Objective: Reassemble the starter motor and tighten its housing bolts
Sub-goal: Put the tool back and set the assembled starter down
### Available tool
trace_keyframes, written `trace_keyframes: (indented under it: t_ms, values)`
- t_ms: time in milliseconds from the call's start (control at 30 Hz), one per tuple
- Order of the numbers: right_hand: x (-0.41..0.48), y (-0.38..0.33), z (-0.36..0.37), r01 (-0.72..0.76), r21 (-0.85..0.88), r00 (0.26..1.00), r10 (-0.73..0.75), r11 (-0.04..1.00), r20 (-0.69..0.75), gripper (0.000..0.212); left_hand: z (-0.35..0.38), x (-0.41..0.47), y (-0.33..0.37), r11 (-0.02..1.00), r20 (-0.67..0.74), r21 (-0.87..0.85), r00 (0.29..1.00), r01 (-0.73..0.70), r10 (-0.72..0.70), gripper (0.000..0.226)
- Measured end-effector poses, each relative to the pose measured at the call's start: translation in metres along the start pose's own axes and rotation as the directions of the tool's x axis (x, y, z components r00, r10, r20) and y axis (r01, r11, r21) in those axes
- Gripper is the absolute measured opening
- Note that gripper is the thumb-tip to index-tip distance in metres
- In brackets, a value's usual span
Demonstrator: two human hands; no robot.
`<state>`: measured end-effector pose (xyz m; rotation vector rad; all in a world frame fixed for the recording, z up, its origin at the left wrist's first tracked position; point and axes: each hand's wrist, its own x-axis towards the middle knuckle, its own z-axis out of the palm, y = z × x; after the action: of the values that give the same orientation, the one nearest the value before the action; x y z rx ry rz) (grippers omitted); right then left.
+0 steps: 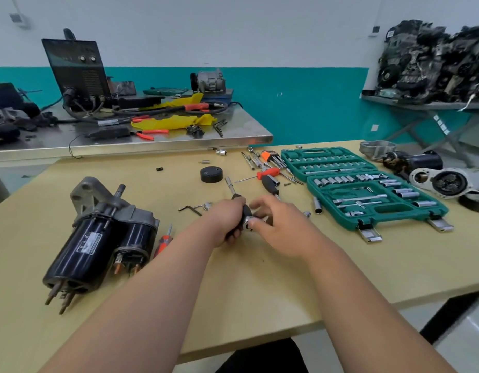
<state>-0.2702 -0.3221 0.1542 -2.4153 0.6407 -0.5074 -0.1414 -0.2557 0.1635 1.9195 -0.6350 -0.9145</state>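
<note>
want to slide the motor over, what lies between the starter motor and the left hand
Head view: an orange-handled screwdriver beside the starter motor, and a bent hex key nearer the left hand.

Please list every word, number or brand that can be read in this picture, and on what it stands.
On the black cylindrical starter motor, a white label: too blurred to read.
On the grey metal stand, white stickers: too small to read.
Nothing else shows text.
</note>
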Motion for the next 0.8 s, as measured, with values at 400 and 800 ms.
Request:
trace_keyframes:
  t_ms: [400, 800]
  values:
    - [-0.001, 0.003, -0.01, 0.079, 0.155, 0.982, -0.05, 0.985, -0.182, 0.019, 0.009, 0.007, 0.025, 0.998, -0.034, -0.033, 0.999, -0.044, 0.043, 0.029]
    - [0.084, 0.016, -0.011, -0.357, 0.195, 0.915, 0.384, 0.914, -0.122, 0.043, 0.022, 0.022, 0.011, 0.715, -0.141, 0.694, 0.958, -0.083, 0.248, 0.037]
